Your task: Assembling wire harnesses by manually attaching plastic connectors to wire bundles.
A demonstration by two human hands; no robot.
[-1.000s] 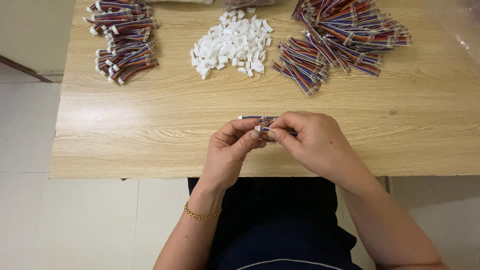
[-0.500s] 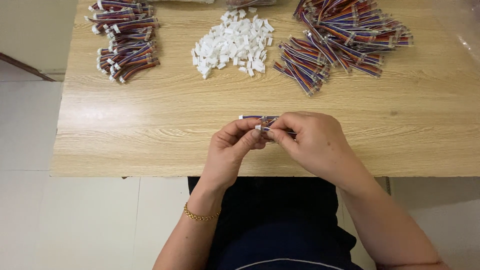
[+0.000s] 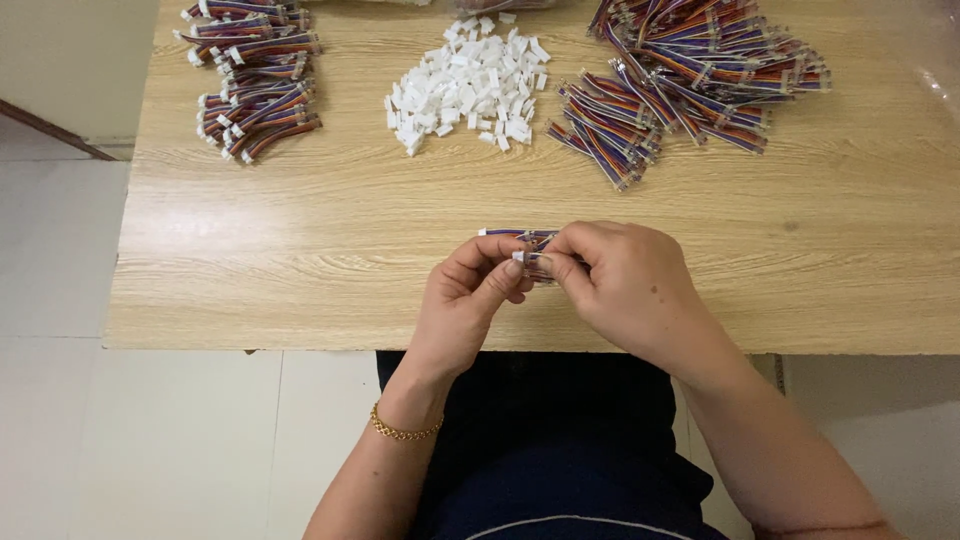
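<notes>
Wooden table (image 3: 300, 250), hands (image 3: 545, 275) near edge

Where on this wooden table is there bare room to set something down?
The wooden table is bare left of the left hand and right of the right hand. The far edge is crowded: finished cables, white connectors, loose cables.

My single head-worn camera looks steeply down from above onto the tabletop (image 3: 300, 230), moderately close, the tabletop's far edge at the frame top.
</notes>
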